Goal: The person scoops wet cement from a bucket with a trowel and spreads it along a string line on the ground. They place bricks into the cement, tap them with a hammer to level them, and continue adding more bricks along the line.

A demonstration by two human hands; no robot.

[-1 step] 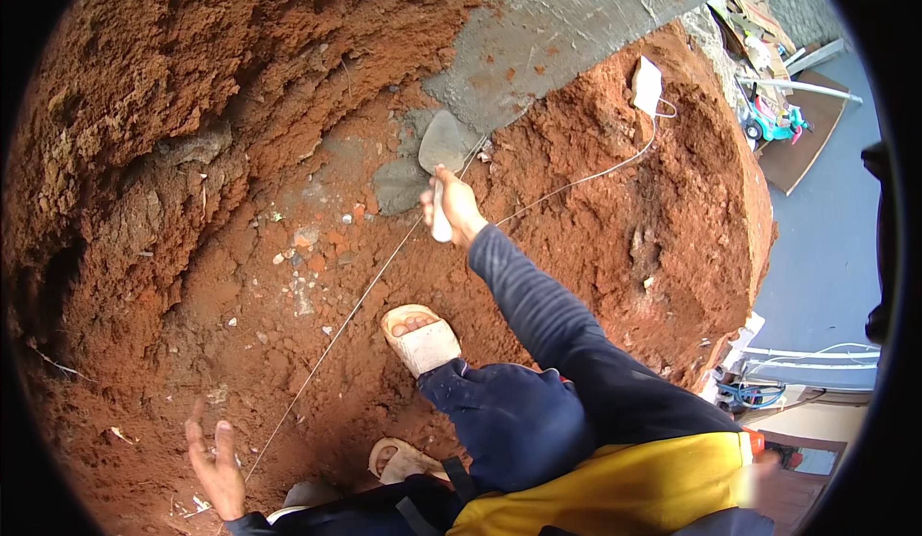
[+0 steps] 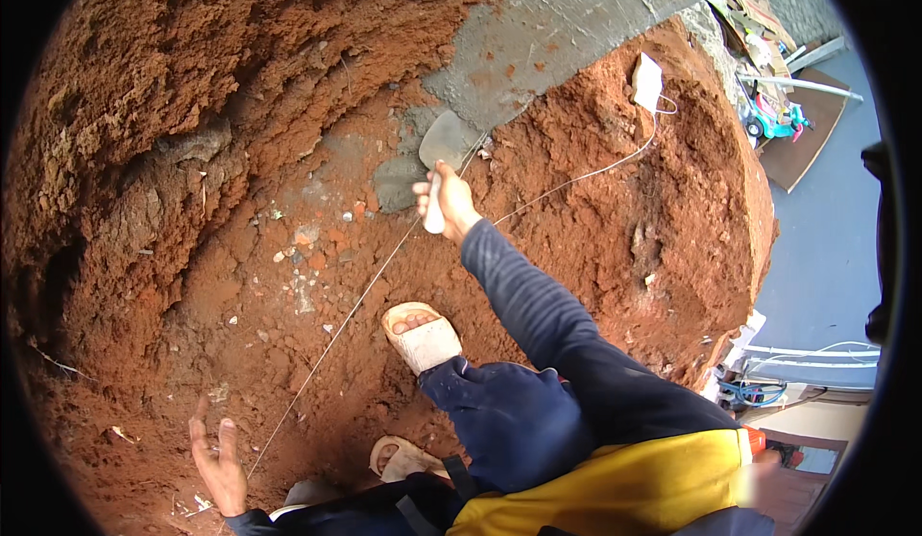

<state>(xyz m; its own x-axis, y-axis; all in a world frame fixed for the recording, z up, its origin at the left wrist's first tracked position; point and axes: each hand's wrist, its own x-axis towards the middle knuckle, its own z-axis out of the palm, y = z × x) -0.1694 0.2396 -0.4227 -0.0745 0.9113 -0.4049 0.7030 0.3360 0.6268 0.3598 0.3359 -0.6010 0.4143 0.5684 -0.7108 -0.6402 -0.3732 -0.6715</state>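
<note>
My right hand (image 2: 449, 200) is closed around the pale handle of a trowel (image 2: 447, 139). Its flat, rounded grey blade lies over wet grey mortar (image 2: 396, 186) at the lower end of a smooth cement strip (image 2: 519, 41). A taut pale string (image 2: 357, 307) runs across the red soil and passes beside the blade. Low at the left, my left hand (image 2: 221, 464) holds nothing, its fingers apart, near the lower stretch of that string.
A rough red earth bank (image 2: 144, 142) rises at the left. My sandalled foot (image 2: 423, 337) stands on the soil. A white block (image 2: 647, 81) with string attached rests on the right-hand mound. A toy vehicle (image 2: 771, 121) and a brown board (image 2: 812, 133) lie beyond, below the mound.
My right hand and the trowel handle have shifted slightly left and up, while the blade stays over nearly the same spot. My left hand has barely moved.
</note>
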